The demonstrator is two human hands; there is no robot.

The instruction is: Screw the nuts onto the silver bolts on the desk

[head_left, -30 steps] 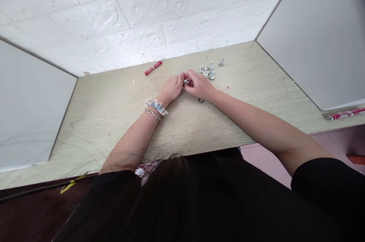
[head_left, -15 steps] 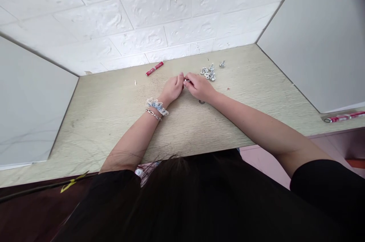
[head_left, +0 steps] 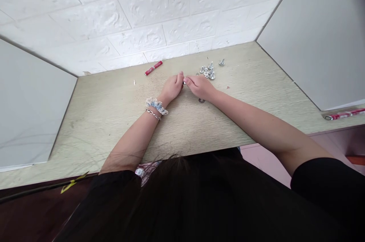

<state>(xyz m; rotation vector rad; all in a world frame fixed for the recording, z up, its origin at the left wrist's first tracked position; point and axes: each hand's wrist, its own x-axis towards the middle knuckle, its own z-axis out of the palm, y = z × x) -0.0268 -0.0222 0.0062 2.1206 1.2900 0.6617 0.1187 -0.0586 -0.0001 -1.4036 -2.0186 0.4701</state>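
Observation:
My left hand (head_left: 172, 86) and my right hand (head_left: 201, 87) meet over the middle of the desk with fingertips pinched together. Between them shows a sliver of a small metal piece (head_left: 184, 82), mostly covered by the fingers; its exact kind is hidden. Just beyond my right hand lies a cluster of silver bolts (head_left: 211, 75) with washers and nuts. One bolt (head_left: 222, 62) lies apart, farther right. A flat washer (head_left: 202, 100) sits on the desk beside my right wrist, partly covered.
The wooden desk (head_left: 182, 128) runs between a left grey panel (head_left: 31, 109) and a right grey panel (head_left: 313, 44), with a white brick-pattern wall (head_left: 142, 14) behind. A red tube (head_left: 153, 68) lies near the wall; another red tube (head_left: 345, 114) is at the right edge.
The fingers of my right hand have shifted, with the thumb now higher over the small metal piece. Both hands stay together in the same place, and the view has shifted slightly.

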